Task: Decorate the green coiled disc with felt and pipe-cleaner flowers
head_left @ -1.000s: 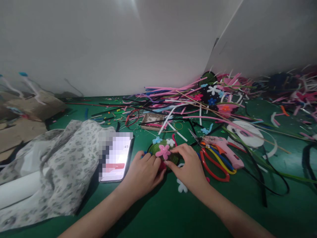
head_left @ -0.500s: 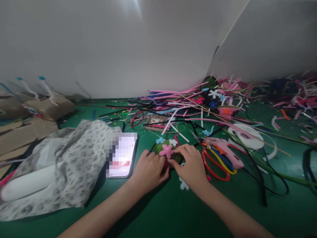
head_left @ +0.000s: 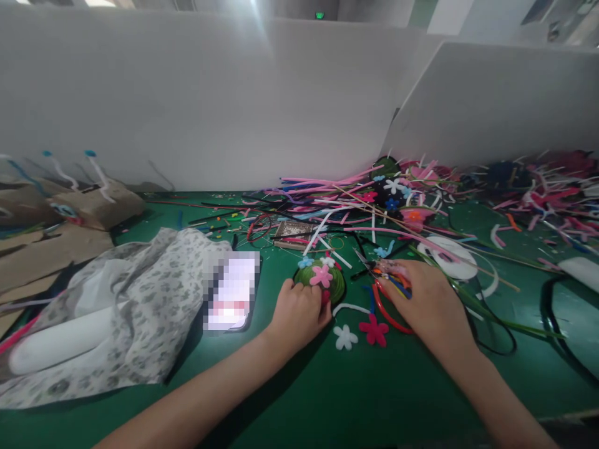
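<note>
Near the middle of the green table [head_left: 281, 405], the head view shows the left hand [head_left: 299, 307] closed on the near left edge of a round green piece [head_left: 336, 290], fingers curled and thumb at its near side, as half a second ago. A pink flower [head_left: 321, 275] lies on the piece, with a light-blue flower [head_left: 306, 262] and a small white flower [head_left: 327, 261] at its far edge. The right hand [head_left: 428, 302] has left the pink flower and is now right, over the red-handled scissors [head_left: 387, 312] and the other tools; its fingers are bent, but whether it grips one I cannot tell. Its move uncovers a red flower [head_left: 374, 330] beside a loose white flower [head_left: 345, 337], near side. The phone [head_left: 238, 290] still lies left of the left hand, beside the patterned cloth [head_left: 135, 305].
</note>
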A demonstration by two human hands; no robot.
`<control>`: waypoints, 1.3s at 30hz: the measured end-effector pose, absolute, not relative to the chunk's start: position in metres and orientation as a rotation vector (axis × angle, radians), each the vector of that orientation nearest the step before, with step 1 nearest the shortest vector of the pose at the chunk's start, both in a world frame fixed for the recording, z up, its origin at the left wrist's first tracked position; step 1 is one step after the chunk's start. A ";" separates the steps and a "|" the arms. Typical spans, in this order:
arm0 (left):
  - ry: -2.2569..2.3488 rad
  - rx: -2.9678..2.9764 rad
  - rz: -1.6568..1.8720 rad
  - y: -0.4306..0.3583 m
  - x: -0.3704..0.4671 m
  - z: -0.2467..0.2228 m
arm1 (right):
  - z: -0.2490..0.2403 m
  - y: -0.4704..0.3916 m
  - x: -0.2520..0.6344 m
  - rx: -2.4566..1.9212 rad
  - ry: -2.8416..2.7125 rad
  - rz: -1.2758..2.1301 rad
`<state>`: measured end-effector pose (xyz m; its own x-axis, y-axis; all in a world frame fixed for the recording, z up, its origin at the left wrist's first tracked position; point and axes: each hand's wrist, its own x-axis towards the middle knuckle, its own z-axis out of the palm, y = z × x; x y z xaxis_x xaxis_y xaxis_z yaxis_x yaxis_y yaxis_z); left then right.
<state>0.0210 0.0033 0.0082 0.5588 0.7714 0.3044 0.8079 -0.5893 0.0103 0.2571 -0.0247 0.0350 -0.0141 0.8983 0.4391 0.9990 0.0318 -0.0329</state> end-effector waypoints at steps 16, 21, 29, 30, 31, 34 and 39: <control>-1.211 -2.708 -0.529 -0.013 -0.016 0.019 | 0.012 -0.021 0.285 -2.363 -1.709 -0.278; -1.160 -2.720 -0.612 -0.017 -0.024 0.006 | 0.015 -0.030 0.278 -2.178 -1.479 -0.394; -1.132 -2.763 -0.637 -0.019 -0.022 0.005 | 0.064 -0.054 0.251 -1.877 -1.288 -0.536; -1.129 -2.768 -0.635 -0.020 -0.023 0.004 | 0.067 -0.056 0.245 -1.866 -1.314 -0.565; -1.125 -2.771 -0.633 -0.021 -0.023 0.003 | 0.067 -0.058 0.240 -1.850 -1.361 -0.598; -1.124 -2.773 -0.608 -0.022 -0.023 0.001 | 0.053 -0.064 0.225 -1.785 -1.575 -0.651; -1.179 -2.751 -0.571 -0.018 -0.024 -0.001 | 0.019 -0.069 0.211 -1.751 -1.787 -0.676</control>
